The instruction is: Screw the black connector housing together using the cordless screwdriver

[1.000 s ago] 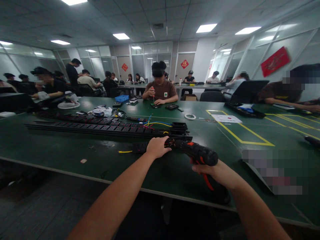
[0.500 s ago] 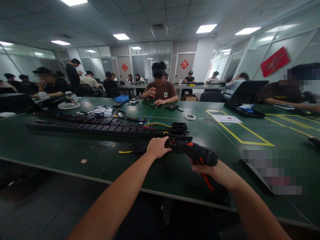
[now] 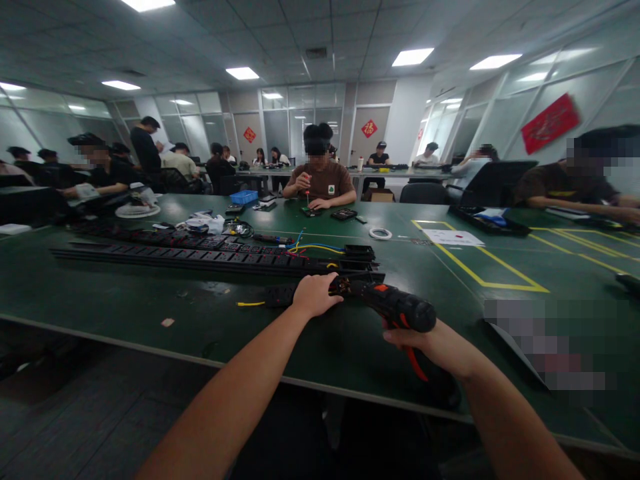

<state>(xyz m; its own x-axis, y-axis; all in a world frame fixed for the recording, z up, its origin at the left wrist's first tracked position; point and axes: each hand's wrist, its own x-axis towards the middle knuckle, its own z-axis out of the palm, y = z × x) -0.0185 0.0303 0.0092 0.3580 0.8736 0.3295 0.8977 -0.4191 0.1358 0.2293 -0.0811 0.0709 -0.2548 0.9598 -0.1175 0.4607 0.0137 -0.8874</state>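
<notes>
Clamps block (image 3: 280,295) with left fingers (image 3: 325,283), inward of table's (image 3: 220,340) front edge; grips drill (image 3: 400,308) with right fingers (image 3: 397,337), aiming at block's right end. Looks part-done, with inner parts (image 3: 344,287) exposed; cannot confirm completion.

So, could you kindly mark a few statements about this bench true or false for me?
1. The right hand grips a power drill. True.
2. The left hand rests on the blue basket. False: it grips the black socket strip.
3. A yellow wire lies at that strip's left end. True.
4. The white ring sits inside a yellow outline. False: it sits left of it.
5. The person opposite holds a red-handled screwdriver. True.
</notes>
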